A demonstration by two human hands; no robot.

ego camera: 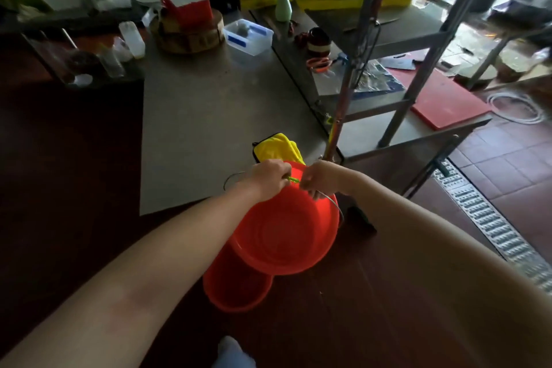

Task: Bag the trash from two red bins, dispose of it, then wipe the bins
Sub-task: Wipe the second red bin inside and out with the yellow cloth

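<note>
The round red plastic bin [286, 230] looks empty, tipped over the second red bin [236, 290] beside the grey metal table [209, 116]. Your left hand [268, 179] and right hand [318, 179] pinch a thin green piece [293, 179], maybe its handle. Wiping seems left.

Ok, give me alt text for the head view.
A person's left hand and right hand grip the wire handle of a tilted red bin above a second red bin. A yellow cloth lies on the grey table behind.

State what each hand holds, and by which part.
Both grip the wire handle of the upper red bin: left hand at its green grip, right hand on the wire beside it.
</note>
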